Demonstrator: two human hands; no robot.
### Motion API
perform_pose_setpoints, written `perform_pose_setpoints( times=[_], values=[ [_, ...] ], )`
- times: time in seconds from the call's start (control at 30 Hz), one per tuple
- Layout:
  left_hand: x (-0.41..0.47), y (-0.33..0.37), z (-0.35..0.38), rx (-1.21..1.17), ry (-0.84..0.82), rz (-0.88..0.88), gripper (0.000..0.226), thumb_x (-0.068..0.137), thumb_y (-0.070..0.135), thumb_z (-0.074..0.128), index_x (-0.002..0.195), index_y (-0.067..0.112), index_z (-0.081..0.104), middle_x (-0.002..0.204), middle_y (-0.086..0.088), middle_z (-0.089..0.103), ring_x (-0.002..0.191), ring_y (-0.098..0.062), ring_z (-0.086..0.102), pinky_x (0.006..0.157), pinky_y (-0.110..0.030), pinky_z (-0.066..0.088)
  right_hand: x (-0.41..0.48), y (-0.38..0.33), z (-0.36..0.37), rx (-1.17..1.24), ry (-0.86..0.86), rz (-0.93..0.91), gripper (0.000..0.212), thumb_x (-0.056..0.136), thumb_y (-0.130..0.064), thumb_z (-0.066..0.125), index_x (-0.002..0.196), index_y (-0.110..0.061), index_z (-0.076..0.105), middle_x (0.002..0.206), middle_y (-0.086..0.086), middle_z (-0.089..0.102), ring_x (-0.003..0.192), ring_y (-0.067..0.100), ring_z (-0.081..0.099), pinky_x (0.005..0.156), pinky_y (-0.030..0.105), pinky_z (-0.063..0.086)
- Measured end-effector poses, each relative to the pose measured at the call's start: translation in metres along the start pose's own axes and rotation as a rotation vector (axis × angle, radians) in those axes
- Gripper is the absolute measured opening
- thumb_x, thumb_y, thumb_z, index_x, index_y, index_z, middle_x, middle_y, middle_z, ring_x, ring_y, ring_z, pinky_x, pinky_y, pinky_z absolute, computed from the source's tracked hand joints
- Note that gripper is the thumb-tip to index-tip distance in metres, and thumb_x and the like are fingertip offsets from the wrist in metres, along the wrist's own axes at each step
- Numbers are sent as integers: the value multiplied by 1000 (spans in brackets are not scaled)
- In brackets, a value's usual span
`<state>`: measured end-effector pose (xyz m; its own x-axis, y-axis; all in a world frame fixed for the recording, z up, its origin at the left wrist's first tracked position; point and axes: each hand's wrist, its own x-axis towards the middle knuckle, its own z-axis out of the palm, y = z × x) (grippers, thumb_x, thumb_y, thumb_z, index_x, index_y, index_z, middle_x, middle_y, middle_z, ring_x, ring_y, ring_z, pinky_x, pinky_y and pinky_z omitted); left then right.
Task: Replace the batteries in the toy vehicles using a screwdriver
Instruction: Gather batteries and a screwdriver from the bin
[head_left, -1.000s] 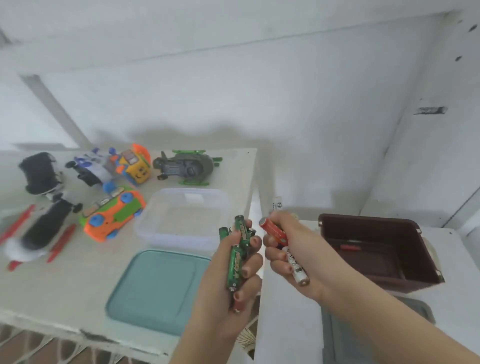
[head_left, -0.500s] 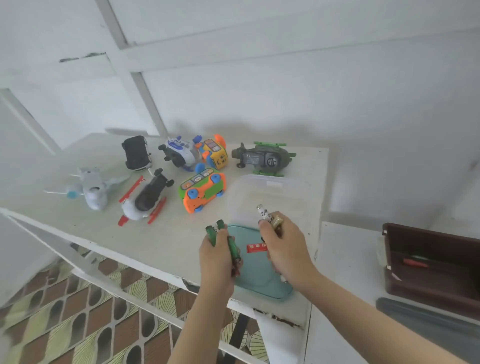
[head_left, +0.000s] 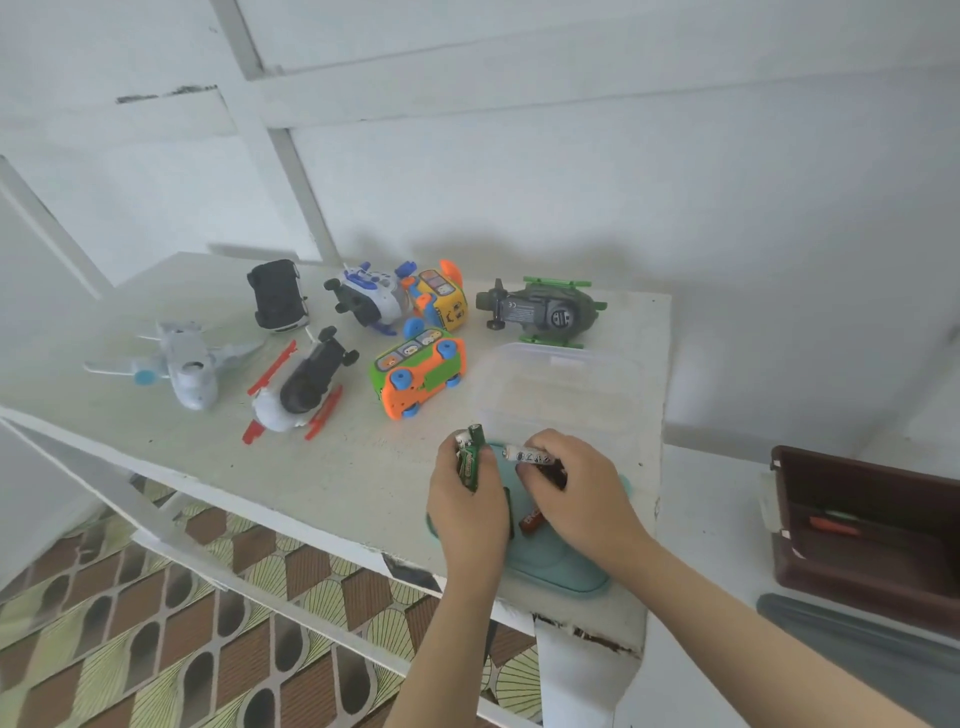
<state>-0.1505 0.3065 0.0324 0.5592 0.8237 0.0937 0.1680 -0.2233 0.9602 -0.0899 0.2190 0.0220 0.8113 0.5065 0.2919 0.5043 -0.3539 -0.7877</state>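
Over the teal lid (head_left: 563, 569) at the near right edge of the counter (head_left: 337, 467), the left hand (head_left: 467, 506) has its grip clamped on green batteries (head_left: 470, 454). The right hand (head_left: 579, 491) pinches a white battery (head_left: 530, 457), possibly others underneath. Toy vehicles (head_left: 418, 374) lie farther left.

Wide-angle head cam is looking forward and down over the table (head_left: 358, 467), sitting close above the left hand (head_left: 467, 506) gripping green batteries (head_left: 471, 457) and the right hand (head_left: 579, 491) pinching a white battery (head_left: 527, 456). Toy vehicles (head_left: 421, 374) are lying beyond the grip, leftward.
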Motion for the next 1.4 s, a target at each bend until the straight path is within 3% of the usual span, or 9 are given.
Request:
perform_pose_setpoints(
  times=[0.23,0.47,0.6,0.7,0.83,1.0,1.1,1.2,1.4],
  values=[
    [-1,-4,-6,46,-93,109,37,83,2,61,83,39,58,80,13,66,76,-2,60,66,-15,42,-7,2,-14,116,-70,26,23,79,4,58,93,-13,67,94,-4,63,84,10,59,72,13,45],
    [3,-9,-11,60,-181,209,27,81,4,65,85,31,67,75,9,67,68,-3,59,62,-10,42,-13,5,-19,100,-90,27,30,84,0,55,107,-16,67,105,-8,62,95,-2,55,81,3,38],
    [4,-14,-15,196,-337,227,24,98,17,52,113,27,67,118,11,65,110,-3,56,94,-15,39,-17,7,-19,-38,-179,-40,37,92,-13,53,129,-16,57,128,-5,58,117,2,49,103,11,32],
    [6,-20,-16,524,-516,343,54,96,38,26,147,22,38,157,0,27,147,-13,17,114,-22,10,-22,8,-17,-279,-339,-93,52,100,-31,40,149,-18,31,156,-5,27,146,8,15,115,17,3],
    [4,-23,-20,819,-506,399,91,73,57,-10,155,22,10,162,-6,6,150,-19,-1,117,-35,-4,-29,5,-18,-374,-377,-105,56,101,-37,26,154,-20,13,161,-7,12,147,7,-1,118,25,-7],
    [1,-24,-17,1044,-419,348,93,74,59,-15,153,10,-12,161,-17,-8,148,-28,-14,116,-47,-10,-31,4,-22,-394,-408,-81,61,100,-45,19,154,-21,0,162,-5,1,147,8,-8,118,29,-11],
    [1,-25,-13,977,-392,382,96,76,59,-11,152,2,-2,160,-21,0,149,-31,-6,117,-45,-6,-32,3,-20,-554,-422,-74,75,89,-59,1,154,-21,-2,161,0,-10,147,14,-14,115,33,-15],
    [-2,-19,-12,789,-436,274,79,89,52,9,154,9,1,160,-20,-6,149,-31,-3,118,-39,-3,-33,1,-22,-482,-399,-61,60,102,-47,20,154,-21,6,162,2,-8,147,15,-12,117,33,-12],
    [-3,-12,-15,356,-264,285,64,89,41,33,147,13,34,154,-15,30,143,-30,24,115,-44,23,-43,2,-36,-265,-179,-113,52,99,-40,27,145,-17,37,158,9,21,146,21,15,116,25,4]
  ],
)
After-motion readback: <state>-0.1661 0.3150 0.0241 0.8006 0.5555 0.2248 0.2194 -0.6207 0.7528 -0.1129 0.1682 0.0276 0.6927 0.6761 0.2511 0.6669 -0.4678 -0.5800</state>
